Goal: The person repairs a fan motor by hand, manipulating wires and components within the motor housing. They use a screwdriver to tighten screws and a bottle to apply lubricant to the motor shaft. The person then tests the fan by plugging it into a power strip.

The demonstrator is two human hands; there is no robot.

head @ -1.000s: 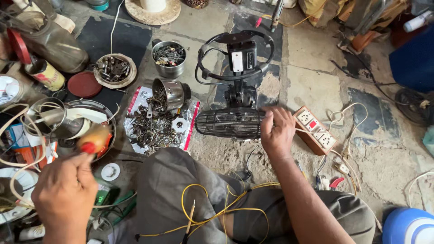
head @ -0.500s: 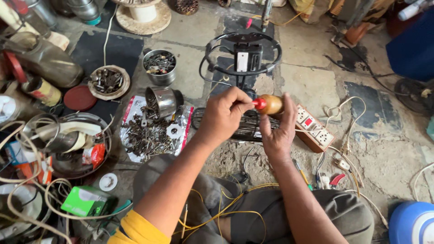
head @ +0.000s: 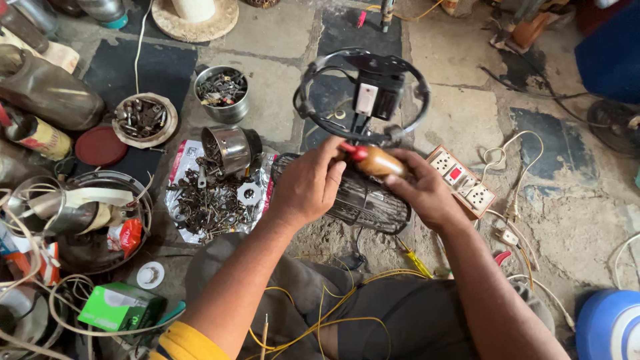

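Observation:
A small black fan with a ring base (head: 363,97) lies on the stone floor, its wire grille (head: 363,200) turned toward me. A screwdriver with a wooden, red-collared handle (head: 377,160) is held over the grille. My left hand (head: 308,187) pinches its red collar end. Around the wooden handle, from the right, my right hand (head: 427,193) wraps its fingers. Both hands rest just above the grille.
A heap of screws lies on a foil sheet (head: 213,200) beside a tipped steel cup (head: 230,147). A steel tin of hardware (head: 222,93) stands behind it. A white extension board (head: 461,181) lies right of the fan. Yellow wires (head: 320,310) cross my lap. A green box (head: 120,307) sits left.
My left hand brought the screwdriver from the far left over to the fan. Both hands now hold it above the grille, and my view has moved closer.

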